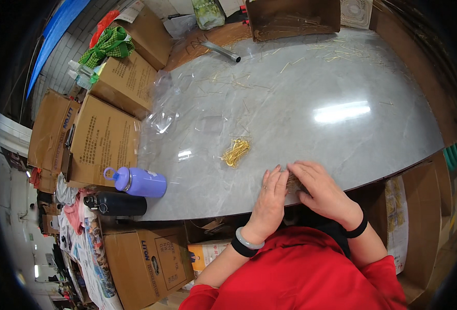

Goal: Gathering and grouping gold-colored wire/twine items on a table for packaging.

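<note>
At the table's front edge, my left hand [271,199] and my right hand [322,192] face each other with their fingertips almost meeting. Between the palms sits a bundle of thin wire pieces [292,183], brownish gold and mostly hidden by my fingers. Both hands press on it from the sides. Just beyond and left of them, a small heap of shiny gold wire hooks [236,152] lies on the grey marbled table [285,119]. I cannot tell whether a clear bag surrounds that heap.
Left on the table lie a purple bottle [146,182], a black bottle [120,204] and clear plastic bags [162,111], beside stacked cardboard boxes [107,139]. Farther back are a metal tube [221,50], loose gold wires [337,50] and a brown open box [295,20]. Another carton [422,222] stands below right.
</note>
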The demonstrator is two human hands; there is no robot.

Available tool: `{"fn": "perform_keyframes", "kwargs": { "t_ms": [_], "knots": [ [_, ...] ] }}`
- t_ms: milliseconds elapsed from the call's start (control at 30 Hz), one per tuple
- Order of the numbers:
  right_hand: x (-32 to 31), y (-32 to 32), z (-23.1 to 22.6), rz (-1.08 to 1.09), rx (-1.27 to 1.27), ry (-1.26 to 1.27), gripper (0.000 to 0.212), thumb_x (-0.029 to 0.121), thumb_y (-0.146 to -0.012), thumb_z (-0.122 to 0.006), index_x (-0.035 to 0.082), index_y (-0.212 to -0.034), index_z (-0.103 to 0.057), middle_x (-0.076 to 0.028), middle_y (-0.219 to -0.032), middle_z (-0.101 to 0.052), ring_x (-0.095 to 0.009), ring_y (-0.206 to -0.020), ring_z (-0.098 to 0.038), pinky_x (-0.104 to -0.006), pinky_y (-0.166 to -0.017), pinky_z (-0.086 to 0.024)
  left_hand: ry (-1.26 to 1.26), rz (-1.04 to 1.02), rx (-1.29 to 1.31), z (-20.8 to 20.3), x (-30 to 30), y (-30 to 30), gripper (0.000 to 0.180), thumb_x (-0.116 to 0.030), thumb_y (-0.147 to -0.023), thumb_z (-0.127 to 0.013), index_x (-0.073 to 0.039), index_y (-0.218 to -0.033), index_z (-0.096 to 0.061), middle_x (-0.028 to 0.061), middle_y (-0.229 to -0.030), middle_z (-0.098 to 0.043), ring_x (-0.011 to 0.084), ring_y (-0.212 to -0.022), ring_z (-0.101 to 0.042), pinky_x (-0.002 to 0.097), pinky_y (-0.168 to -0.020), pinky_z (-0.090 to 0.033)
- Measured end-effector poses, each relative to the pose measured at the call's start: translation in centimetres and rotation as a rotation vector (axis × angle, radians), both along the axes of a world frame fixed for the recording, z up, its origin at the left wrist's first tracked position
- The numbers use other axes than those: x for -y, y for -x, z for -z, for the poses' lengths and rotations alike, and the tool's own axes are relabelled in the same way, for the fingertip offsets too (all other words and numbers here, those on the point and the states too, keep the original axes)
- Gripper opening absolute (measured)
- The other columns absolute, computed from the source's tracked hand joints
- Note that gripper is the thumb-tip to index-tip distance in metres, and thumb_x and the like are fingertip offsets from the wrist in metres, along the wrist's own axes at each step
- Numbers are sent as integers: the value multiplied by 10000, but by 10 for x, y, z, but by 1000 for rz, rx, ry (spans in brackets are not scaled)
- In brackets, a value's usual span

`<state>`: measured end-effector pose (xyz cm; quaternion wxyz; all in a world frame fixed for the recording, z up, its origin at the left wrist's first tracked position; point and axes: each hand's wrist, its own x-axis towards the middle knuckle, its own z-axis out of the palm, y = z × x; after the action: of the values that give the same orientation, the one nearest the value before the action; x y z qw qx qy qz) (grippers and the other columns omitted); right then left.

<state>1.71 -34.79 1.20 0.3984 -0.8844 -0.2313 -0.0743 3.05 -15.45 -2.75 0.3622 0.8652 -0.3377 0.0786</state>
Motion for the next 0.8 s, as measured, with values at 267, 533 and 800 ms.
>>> {"fn": "perform_keyframes", "kwargs": {
  "t_ms": [267, 533, 800],
  "knots": [
    [-18, 12, 12, 160, 74, 15, 554, -17, -793, -694, -37, -1322, -530, -208, -1335, -553, -386, -1254, -524, -461, -1073, -429, 8, -9, 43, 2, 0, 0, 636, 111, -902, -553, 6, -1500, -361, 258, -1405, -475, 432, -1309, -491, 513, -1151, -372],
    [-24, 2, 15, 84, 203, 266, 371, 86, -873, -587, -21, -1228, -599, -173, -1272, -567, -346, -1247, -524, -459, -1080, -408, 171, -109, -41, -10, -7, 1, 697, 67, -888, -626, -5, -1523, -345, 235, -1454, -409, 434, -1289, -472, 466, -1075, -421],
    [-23, 5, 13, 90, 185, 186, 346, 39, -822, -649, -5, -1164, -626, -126, -1229, -595, -314, -1196, -554, -437, -1019, -444, -135, -282, -52, -39, -41, 11, 431, -121, -808, -789, -2, -1190, -629, 163, -1015, -612, 359, -954, -601, 436, -819, -498]
  ]
}}
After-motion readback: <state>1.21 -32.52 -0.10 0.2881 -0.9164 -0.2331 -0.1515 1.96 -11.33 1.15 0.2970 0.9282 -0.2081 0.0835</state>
